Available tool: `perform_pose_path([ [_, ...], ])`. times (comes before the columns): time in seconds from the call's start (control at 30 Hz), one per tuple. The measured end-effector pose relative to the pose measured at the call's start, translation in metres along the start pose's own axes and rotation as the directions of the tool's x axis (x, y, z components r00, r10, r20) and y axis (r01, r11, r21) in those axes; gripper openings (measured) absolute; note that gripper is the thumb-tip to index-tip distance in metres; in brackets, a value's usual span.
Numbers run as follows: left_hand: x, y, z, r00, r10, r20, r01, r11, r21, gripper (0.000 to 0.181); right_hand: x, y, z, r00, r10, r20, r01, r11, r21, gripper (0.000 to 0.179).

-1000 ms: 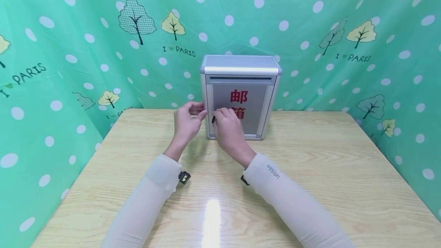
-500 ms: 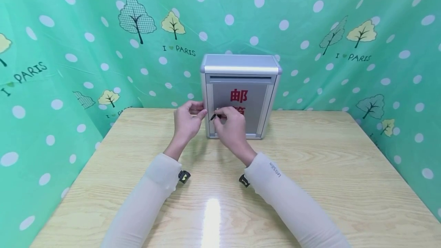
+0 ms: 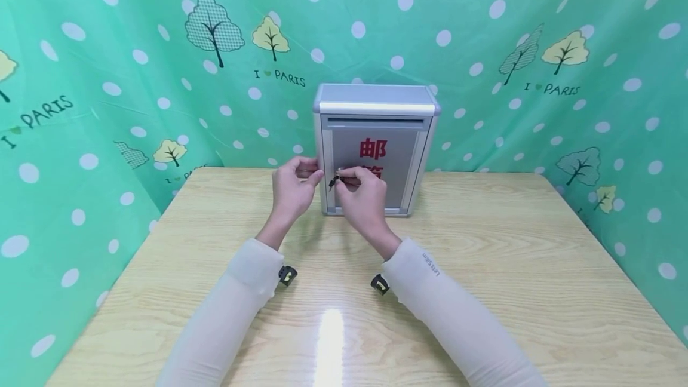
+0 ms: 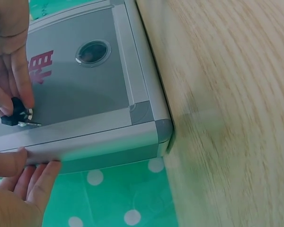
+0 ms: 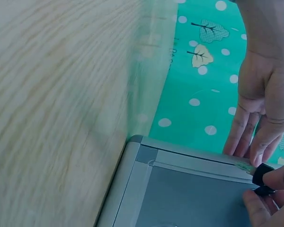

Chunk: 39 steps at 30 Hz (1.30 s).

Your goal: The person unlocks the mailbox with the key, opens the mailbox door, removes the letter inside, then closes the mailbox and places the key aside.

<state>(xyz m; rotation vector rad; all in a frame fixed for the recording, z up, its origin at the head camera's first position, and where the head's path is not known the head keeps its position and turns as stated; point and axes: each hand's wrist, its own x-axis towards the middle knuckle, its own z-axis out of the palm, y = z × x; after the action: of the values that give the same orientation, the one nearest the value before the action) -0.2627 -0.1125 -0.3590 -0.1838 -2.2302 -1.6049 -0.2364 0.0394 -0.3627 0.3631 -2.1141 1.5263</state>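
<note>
Dotted green cloth [image 3: 424,46], probably wooden table [image 3: 484,243]

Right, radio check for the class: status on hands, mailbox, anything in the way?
Left hand gripping side edge of mailbox. Right hand pinching black-headed keys at its front; insertion unclear. Mailbox upright on table. No obstruction visible.

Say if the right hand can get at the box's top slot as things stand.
Probably yes: the slot sits uncovered above the right hand, though that hand pinches black-headed keys.
</note>
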Motion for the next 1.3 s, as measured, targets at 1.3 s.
perform_pose_path([
  [1.3,-0.0026,-0.0075,-0.004,0.993,0.11,0.033,-0.111,0.994,0.018,0.022,-0.0048,0.008,-0.0007,0.958,-0.28,0.064,0.287,0.929,-0.231,0.018],
])
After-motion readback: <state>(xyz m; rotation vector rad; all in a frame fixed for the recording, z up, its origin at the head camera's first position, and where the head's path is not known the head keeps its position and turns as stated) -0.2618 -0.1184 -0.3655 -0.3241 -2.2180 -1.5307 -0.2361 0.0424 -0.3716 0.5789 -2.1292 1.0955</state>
